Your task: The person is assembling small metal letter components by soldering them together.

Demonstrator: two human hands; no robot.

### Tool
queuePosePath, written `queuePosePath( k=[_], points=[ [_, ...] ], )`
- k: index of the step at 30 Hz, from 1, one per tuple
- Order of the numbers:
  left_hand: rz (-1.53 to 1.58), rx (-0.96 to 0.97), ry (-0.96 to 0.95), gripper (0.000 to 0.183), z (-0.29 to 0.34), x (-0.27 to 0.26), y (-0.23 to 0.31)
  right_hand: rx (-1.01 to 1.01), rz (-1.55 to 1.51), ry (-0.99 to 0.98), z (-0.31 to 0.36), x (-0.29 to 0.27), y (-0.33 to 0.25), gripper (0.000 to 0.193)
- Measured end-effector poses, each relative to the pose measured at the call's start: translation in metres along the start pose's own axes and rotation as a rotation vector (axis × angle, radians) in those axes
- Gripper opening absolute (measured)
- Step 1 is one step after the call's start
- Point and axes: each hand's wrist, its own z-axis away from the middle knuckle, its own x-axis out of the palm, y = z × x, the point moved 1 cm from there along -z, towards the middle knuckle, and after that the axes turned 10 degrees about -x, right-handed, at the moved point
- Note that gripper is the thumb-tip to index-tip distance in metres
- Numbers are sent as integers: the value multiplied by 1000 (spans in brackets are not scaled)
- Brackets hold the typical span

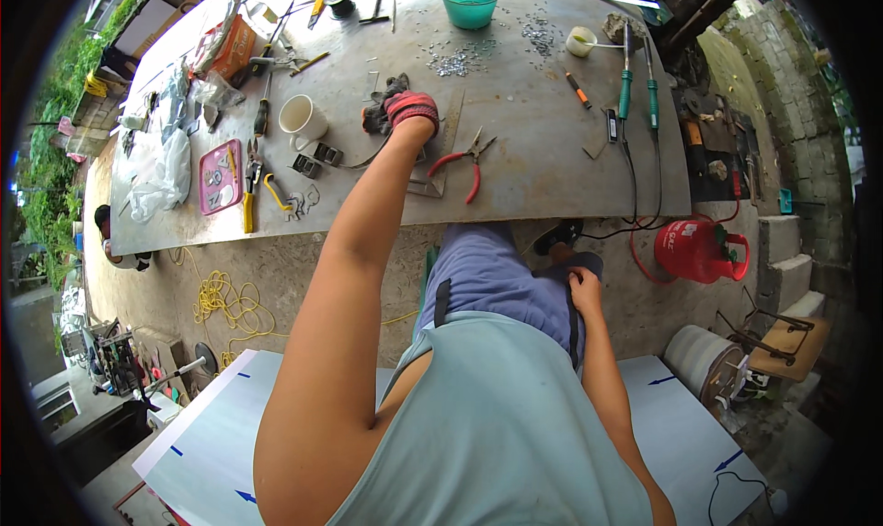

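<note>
My left hand (405, 112), in a red and dark grey work glove, is down on the metal tabletop (543, 172). Its dark fingers are bunched and I cannot make out whether they grip anything. A flat metal square (448, 149) lies just right of it, partly behind my forearm. Red-handled pliers (469, 161) rest with jaws parted to the right. Left of the glove stand a white mug (302, 120) and two small black buckle-like pieces (316, 160) by a strap. My bare right hand (585, 291) rests on my thigh, fingers loosely extended, holding nothing.
A green bowl (469, 2) stands at the back near scattered small metal bits (452, 63). Two green-handled soldering irons (625, 94) trail cables over the right edge. A pink tray (221, 177) and plastic bags (164, 177) lie left. A red gas cylinder (690, 250) stands on the floor.
</note>
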Motion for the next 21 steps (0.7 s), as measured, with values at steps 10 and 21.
queuePosePath(
  k=[10, 21],
  points=[
    [-11, 41, -26, 24, -3, 9, 6, -107, 14, 25, -4, 3, 20, 25],
    [25, 41, -45, 34, -10, 14, 3, -120, -5, 39, -4, 6, 26, 26]
  ],
)
